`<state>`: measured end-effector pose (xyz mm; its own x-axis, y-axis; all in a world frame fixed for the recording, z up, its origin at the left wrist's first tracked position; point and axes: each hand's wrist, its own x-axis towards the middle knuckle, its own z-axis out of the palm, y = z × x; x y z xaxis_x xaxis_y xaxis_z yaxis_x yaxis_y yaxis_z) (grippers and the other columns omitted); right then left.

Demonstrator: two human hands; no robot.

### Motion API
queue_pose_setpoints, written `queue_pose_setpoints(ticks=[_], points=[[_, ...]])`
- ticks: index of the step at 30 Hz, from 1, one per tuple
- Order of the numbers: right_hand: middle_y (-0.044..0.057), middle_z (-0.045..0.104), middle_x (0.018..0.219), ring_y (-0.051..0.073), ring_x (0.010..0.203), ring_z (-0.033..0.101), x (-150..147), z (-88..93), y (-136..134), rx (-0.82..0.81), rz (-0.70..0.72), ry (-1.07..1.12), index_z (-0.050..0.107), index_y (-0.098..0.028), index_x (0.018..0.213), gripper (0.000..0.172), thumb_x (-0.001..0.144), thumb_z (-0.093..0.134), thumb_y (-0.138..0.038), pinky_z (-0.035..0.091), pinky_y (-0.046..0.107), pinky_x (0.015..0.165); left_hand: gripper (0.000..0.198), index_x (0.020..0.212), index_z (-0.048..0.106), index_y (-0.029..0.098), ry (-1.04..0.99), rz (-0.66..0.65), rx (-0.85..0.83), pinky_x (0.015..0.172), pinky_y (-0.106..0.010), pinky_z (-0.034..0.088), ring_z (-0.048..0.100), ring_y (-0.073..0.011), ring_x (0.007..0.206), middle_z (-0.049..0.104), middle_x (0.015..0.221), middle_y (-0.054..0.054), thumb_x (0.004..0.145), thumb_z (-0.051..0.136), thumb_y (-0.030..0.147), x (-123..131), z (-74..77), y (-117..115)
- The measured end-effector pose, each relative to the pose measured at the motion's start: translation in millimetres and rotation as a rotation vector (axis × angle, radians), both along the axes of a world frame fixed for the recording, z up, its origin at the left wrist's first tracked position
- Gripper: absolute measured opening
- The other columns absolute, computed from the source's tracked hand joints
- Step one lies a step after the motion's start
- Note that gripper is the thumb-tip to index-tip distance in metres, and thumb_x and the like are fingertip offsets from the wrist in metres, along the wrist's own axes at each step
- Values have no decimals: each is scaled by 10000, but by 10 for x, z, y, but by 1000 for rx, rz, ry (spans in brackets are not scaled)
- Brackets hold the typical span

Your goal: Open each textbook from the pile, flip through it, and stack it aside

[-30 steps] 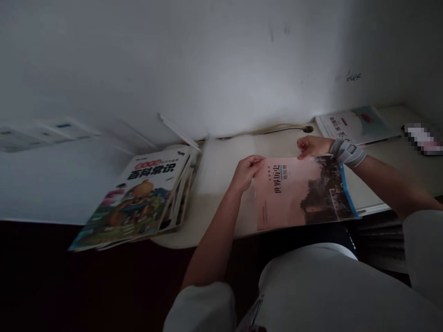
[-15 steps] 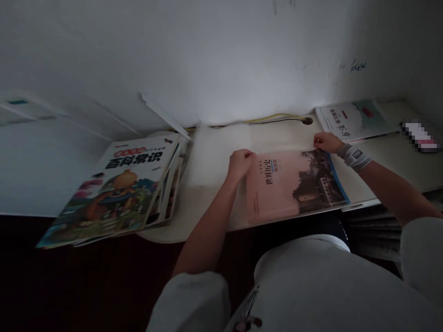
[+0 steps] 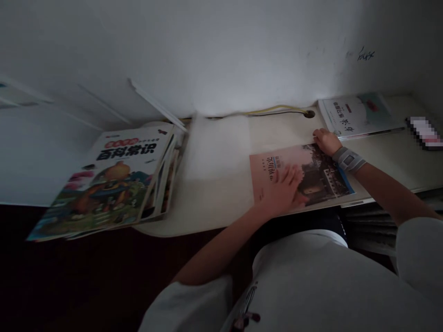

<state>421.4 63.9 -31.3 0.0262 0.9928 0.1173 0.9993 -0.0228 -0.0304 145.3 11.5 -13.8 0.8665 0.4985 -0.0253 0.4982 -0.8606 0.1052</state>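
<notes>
A pink-covered history atlas booklet with a dark photo of ruins and a blue right edge lies on the pale desk in front of me. My left hand is spread over its cover, fingers apart and a little blurred, hiding part of the title. At the top right edge of the booklet, my right hand has its fingers curled closed on that edge, with a grey band around the wrist. The fingertips' exact hold is partly hidden.
A fanned stack of large picture books overhangs the desk at left. Another booklet lies back right, near a pixelated phone-like object. A yellow cable runs along the wall into a hole.
My left hand has left the booklet's upper left corner, opened and moved right and down onto the cover. My right hand stays at the top right edge. The view has shifted slightly.
</notes>
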Motion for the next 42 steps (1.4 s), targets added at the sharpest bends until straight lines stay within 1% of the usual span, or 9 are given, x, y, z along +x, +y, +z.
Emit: queue_pose_setpoints(ticks=[4, 12, 16, 21, 23, 27, 30, 37, 42], points=[[160, 611, 1056, 236, 842, 580, -11, 19, 28, -23, -10, -50, 568, -118, 1101, 322, 943, 300, -202, 398, 329, 700, 778, 1470, 264, 75, 31, 5, -5, 1121, -582, 196, 197, -350, 1430, 297, 1522, -198, 914, 238, 618, 123, -128, -214], [217, 585, 1177, 296, 994, 596, -122, 201, -12, -27, -59, -117, 545, -106, 1186, 385, 915, 272, -107, 446, 422, 796, 765, 1462, 311, 117, -73, 83, 89, 1112, -604, 186, 227, -379, 1412, 294, 1535, -156, 907, 226, 637, 179, -205, -154], [202, 409, 1445, 320, 1316, 386, -535, 202, -258, 182, 190, -92, 434, -127, 1365, 447, 944, 349, -253, 288, 536, 1053, 762, 1462, 312, 126, -79, 106, 67, 1119, -585, 187, 232, -360, 1415, 292, 1537, -152, 905, 232, 640, 215, -213, -184], [174, 458, 1425, 281, 1320, 403, -642, -69, -618, 65, 547, 42, 433, -133, 1382, 574, 939, 367, -490, 321, 493, 1061, 680, 1442, 341, 102, -30, 77, -11, 1155, -489, 176, 214, -284, 1434, 331, 1521, -150, 940, 252, 553, 121, -185, -76], [193, 477, 1401, 300, 1299, 422, -386, -140, -680, 71, 454, 38, 498, -108, 1326, 555, 937, 374, -484, 332, 488, 1050, 637, 1429, 357, 79, 20, 129, -24, 1150, -452, 206, 249, -273, 1422, 334, 1518, -156, 951, 278, 493, -33, -142, 84], [202, 557, 1287, 320, 1169, 516, 160, -146, -722, 177, 56, 26, 566, -97, 1234, 487, 928, 390, -432, 414, 454, 952, 508, 1321, 498, 78, 32, 531, 63, 1073, -529, 296, 391, -347, 1323, 444, 1438, -187, 936, 336, 368, -396, -13, 580], [187, 629, 1142, 312, 1035, 576, 275, -132, -686, 212, -106, 76, 581, -114, 1193, 438, 903, 420, -400, 446, 440, 884, 383, 1102, 646, 107, -80, 710, -12, 972, -466, 404, 534, -322, 1162, 585, 1255, -194, 900, 388, 305, -506, 44, 945], [143, 667, 958, 256, 848, 625, 152, -189, -546, 254, -179, 398, 552, -115, 1185, 439, 839, 488, -378, 496, 411, 812, 126, 735, 652, 173, -689, 841, -373, 808, -328, 471, 627, -201, 823, 692, 821, -72, 751, 564, 262, -339, -60, 1253], [173, 602, 1142, 238, 877, 623, 155, -95, -494, 370, -167, 596, 466, -141, 1274, 544, 812, 531, -421, 527, 413, 763, 146, 705, 592, 179, -1117, 879, -700, 612, -246, 475, 598, -132, 644, 645, 685, -20, 734, 585, 322, -398, 1, 1210]])
